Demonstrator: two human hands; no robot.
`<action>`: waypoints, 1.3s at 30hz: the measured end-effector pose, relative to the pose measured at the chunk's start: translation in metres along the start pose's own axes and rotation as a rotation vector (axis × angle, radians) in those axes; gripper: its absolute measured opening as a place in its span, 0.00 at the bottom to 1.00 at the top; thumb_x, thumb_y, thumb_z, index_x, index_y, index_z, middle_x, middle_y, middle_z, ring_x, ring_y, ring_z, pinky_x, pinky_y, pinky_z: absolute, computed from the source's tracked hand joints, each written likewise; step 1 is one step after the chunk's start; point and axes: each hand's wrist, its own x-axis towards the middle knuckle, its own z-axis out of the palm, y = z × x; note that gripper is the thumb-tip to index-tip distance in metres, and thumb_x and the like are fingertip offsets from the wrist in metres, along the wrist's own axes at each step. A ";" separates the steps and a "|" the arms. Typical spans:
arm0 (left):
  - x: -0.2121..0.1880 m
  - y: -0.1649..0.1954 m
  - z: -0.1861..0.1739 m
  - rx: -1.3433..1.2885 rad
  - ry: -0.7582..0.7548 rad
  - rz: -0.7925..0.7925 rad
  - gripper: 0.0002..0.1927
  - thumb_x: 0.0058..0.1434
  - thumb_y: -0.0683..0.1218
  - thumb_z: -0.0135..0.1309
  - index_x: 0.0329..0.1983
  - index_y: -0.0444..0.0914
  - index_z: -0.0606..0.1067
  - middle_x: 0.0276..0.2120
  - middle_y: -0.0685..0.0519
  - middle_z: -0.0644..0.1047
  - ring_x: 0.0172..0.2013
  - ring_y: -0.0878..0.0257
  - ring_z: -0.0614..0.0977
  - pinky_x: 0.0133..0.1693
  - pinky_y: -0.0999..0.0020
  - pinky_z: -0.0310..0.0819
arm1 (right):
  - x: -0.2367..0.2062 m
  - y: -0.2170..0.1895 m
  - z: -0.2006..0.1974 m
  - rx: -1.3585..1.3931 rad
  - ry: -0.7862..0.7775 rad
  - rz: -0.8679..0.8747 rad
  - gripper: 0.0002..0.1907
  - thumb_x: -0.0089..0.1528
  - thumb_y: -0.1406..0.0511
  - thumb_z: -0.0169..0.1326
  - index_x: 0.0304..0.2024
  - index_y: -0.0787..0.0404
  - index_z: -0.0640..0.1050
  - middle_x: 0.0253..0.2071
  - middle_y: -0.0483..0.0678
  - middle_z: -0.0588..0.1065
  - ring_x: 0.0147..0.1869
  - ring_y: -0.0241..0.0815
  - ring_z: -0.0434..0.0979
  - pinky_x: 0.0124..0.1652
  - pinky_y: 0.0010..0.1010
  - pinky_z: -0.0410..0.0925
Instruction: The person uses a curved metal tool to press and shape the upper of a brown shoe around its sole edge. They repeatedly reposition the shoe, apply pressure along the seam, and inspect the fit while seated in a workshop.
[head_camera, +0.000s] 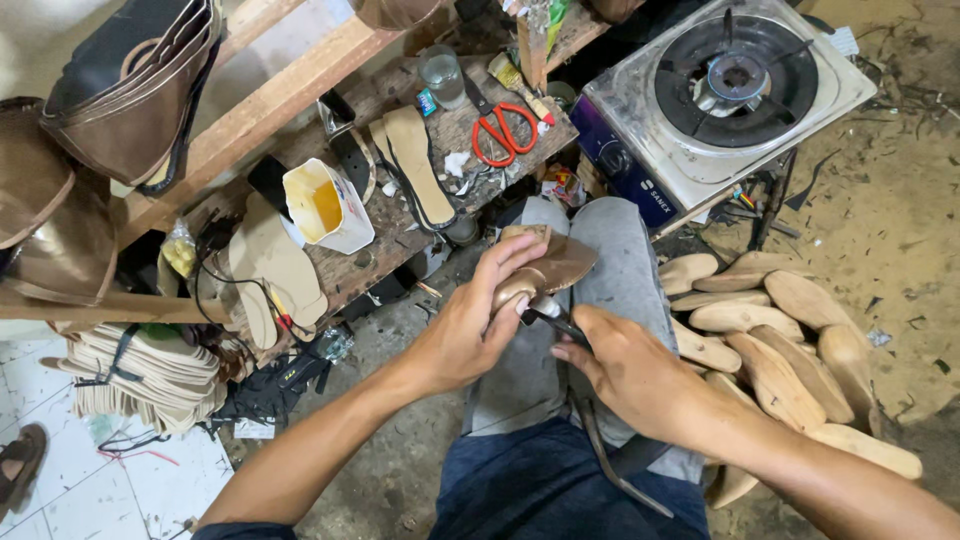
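Gripping the bronze shoe upper (545, 268) on your knee, your left hand (470, 325) wraps around its toe while your right hand (625, 370) clamps the lasting pliers (575, 345) against it. On the table (400, 235), the white carton (325, 205) holds yellow glue; the glass (442, 75) looks clear.

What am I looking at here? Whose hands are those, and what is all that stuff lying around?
The camera sits on a person's head and looks down, so you see their own two arms and their knees. The left hand holds a bronze-coloured shoe resting on the knee. The right hand grips long metal pliers whose tip meets the shoe. On the right lies a pile of wooden foot shapes. Above it stands a one-burner gas stove. On the rough wooden bench are red-handled scissors, a white glue cup, a drinking glass and flat insoles.
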 end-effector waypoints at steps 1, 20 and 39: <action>0.000 0.000 -0.001 -0.005 -0.002 -0.004 0.30 0.71 0.35 0.43 0.74 0.34 0.51 0.72 0.39 0.65 0.69 0.50 0.73 0.65 0.61 0.68 | 0.002 -0.001 0.005 -0.040 0.043 0.035 0.13 0.62 0.66 0.58 0.40 0.68 0.68 0.31 0.60 0.75 0.38 0.69 0.76 0.34 0.51 0.68; -0.006 -0.008 0.004 -0.082 0.061 -0.091 0.25 0.72 0.37 0.47 0.70 0.33 0.58 0.69 0.42 0.69 0.71 0.53 0.70 0.66 0.62 0.66 | 0.010 0.009 0.037 0.045 0.018 0.108 0.14 0.64 0.61 0.57 0.39 0.65 0.69 0.28 0.61 0.74 0.36 0.67 0.75 0.35 0.51 0.67; -0.011 -0.018 0.001 -0.004 0.150 -0.207 0.21 0.68 0.40 0.55 0.64 0.36 0.72 0.62 0.43 0.76 0.69 0.56 0.69 0.64 0.63 0.65 | 0.018 0.010 0.072 0.143 0.176 -0.054 0.10 0.65 0.63 0.55 0.40 0.64 0.71 0.28 0.60 0.75 0.34 0.64 0.77 0.33 0.48 0.68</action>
